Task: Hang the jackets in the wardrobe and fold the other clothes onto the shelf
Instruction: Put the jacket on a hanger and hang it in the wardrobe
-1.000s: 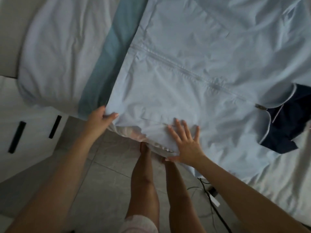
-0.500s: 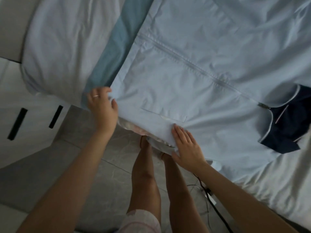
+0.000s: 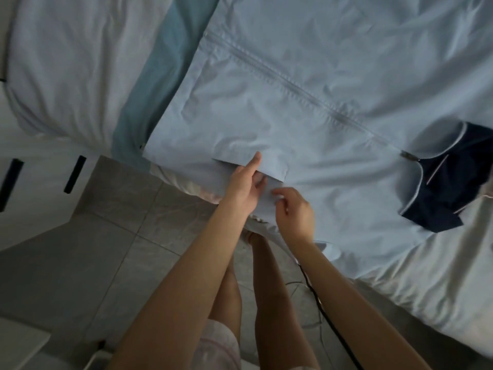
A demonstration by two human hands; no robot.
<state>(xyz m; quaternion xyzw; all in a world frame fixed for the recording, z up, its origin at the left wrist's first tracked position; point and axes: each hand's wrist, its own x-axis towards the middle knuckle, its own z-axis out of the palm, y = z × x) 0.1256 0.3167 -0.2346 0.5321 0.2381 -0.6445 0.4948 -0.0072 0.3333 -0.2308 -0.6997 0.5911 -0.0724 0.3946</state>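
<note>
Early days: pale blue zip-up jacket (image 3: 293, 89) lies flat on the bed (image 3: 426, 263), unhung. Left hand (image 3: 245, 185) rests flat-fingered on its pocket (image 3: 272, 166); right hand (image 3: 293, 209) curled just beside, grip unclear.

A bed (image 3: 440, 276) fills the top and right of the frame, and its white sheet is wrinkled. A big white pillow (image 3: 74, 65) lies at the upper left, with a blue-green strip (image 3: 149, 97) just beside it. The floor (image 3: 120, 249) at the lower left is grey tiles. A white cabinet (image 3: 40, 166) stands at the left edge, with dark slots (image 3: 74, 173) in its front. A black cord (image 3: 328, 321) runs over the floor near the bottom middle. The light is dim.
</note>
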